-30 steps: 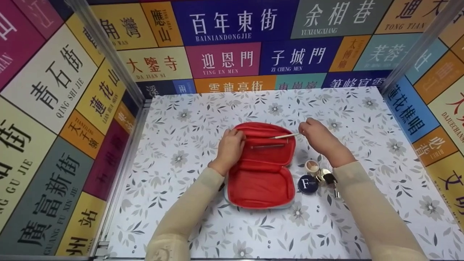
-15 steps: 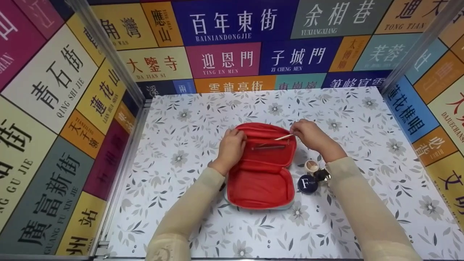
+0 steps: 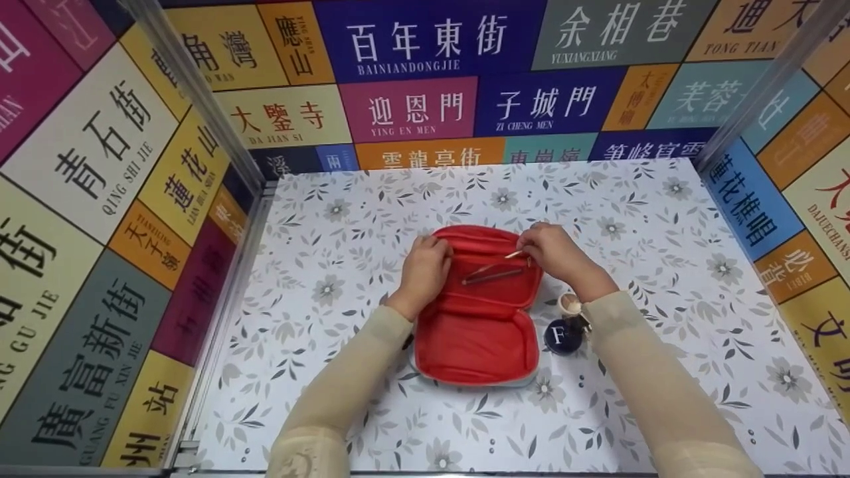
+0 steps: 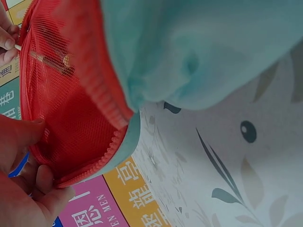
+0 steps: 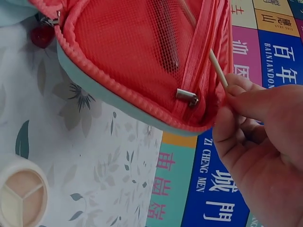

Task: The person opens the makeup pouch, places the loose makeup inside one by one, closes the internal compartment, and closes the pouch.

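Note:
An unzipped cosmetic bag [image 3: 477, 348], red inside and pale blue-green outside, lies open on the table. My left hand [image 3: 425, 273] grips the left edge of its raised half, the thumb on the inner side in the left wrist view. With thumb and fingertips, my right hand [image 3: 556, 253] pinches the pale end of a thin makeup brush [image 5: 218, 69]. The brush slants down into the red mesh pocket [image 5: 128, 52], its far part showing through the mesh. A dark slender stick [image 3: 493, 277] lies in that same pocket. The pocket's zip pull [image 5: 188, 96] hangs beside the opening.
Right of the bag are a navy round compact [image 3: 563, 336] marked F and a small round three-colour palette [image 5: 23, 196]. A dark item [image 3: 578, 322] beside them is partly hidden by my right sleeve. Printed panels [image 3: 412, 106] wall in the flowered table [image 3: 345, 239].
My right hand has moved left to the bag's upper right corner, sliding the brush deeper into the mesh pocket. The dark stick has tilted. My left hand stays on the edge.

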Motion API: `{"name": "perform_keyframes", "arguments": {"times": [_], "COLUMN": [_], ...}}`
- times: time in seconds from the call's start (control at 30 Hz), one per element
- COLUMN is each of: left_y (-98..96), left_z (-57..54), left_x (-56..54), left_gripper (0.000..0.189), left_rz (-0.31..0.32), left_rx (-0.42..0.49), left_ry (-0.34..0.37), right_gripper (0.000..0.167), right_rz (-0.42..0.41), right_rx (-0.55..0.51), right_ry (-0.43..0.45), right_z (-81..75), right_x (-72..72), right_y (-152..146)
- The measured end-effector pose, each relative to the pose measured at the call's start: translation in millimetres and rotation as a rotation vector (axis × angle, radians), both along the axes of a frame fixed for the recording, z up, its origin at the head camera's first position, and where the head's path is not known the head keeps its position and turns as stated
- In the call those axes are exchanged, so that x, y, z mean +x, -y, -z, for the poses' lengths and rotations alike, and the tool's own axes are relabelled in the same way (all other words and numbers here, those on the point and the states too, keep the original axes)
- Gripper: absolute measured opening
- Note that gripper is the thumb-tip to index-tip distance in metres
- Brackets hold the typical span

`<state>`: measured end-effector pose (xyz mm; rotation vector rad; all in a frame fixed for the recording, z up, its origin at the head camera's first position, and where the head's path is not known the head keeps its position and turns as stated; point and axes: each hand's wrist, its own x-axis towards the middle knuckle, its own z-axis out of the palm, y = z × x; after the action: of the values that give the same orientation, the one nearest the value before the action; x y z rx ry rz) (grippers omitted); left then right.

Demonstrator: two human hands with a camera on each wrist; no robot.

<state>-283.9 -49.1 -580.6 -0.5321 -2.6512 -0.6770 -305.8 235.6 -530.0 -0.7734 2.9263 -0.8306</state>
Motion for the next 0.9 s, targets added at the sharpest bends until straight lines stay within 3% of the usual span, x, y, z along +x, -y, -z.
{"name": "perform_keyframes", "arguments": {"times": [0.4,0.67,0.9], "left_y": [0.0,-0.3,-0.5], "left_z": [1.4,0.1,1.3], "left_x": [-0.8,-1.2,-1.0], "left_gripper": [0.004,0.004,0.004], "left_rz": [-0.001,-0.005,-0.005], "left_rx": [0.001,-0.011,-0.02], "left_ry": [0.002,0.005,0.018], "right_gripper": [0.011,0.013,0.015], "right_rz": [-0.014,-0.009,-0.05], "right_rx": [0.094,0.052,0.079], "right_ry": [-0.102,-0.094,-0.115], "right_z": [12.7,16.7,20.5], "right_x": [7.0,11.3,10.9], "right_y": [16.9,23.3,22.6]}}
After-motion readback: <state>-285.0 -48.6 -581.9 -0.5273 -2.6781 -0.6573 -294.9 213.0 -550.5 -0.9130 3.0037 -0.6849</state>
